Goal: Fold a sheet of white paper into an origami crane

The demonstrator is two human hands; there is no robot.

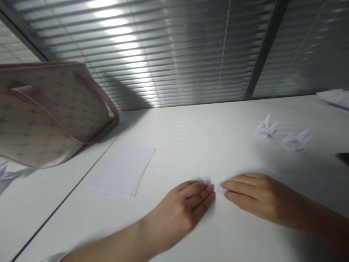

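Beige handbag (46, 123) with brown print; dusty-pink straps (40, 103); white paper cranes (266, 125)

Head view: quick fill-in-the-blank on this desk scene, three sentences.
The left hand and right hand meet at a small folded paper with their ____.
An origami crane sits to the ____ of the stack of white sheets.
A patterned tote bag shows at the ____ edge of the view.

fingertips; right; left

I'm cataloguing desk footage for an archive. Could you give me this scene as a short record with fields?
left hand: fingertips at the small folded white paper
right hand: fingertips at the same paper
nearby: two white origami cranes, stack of white paper sheets
rest: beige patterned tote bag, white table, window blinds
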